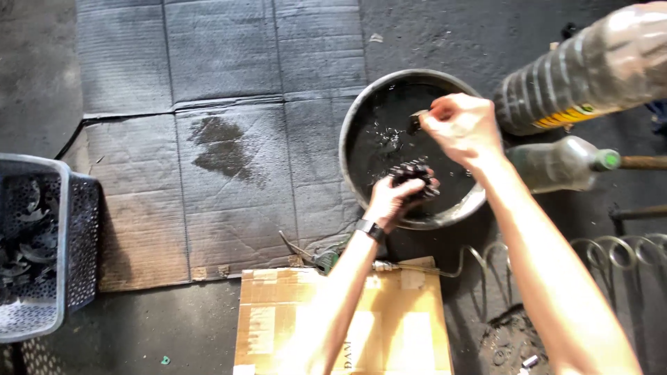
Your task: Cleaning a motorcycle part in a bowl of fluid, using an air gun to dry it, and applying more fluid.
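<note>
Metal basin (361,118) (dark liquid): left hand (392,198) grips gear (415,173).

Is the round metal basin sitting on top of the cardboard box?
No, the basin sits on the dark floor beside flattened cardboard sheets, while the cardboard box lies apart, nearer the camera.

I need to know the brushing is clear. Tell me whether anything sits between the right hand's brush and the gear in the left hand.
Nothing visible does. The left hand holds the gear over the basin; the right hand with the brush is just above it, with only open space and dark liquid between.
</note>
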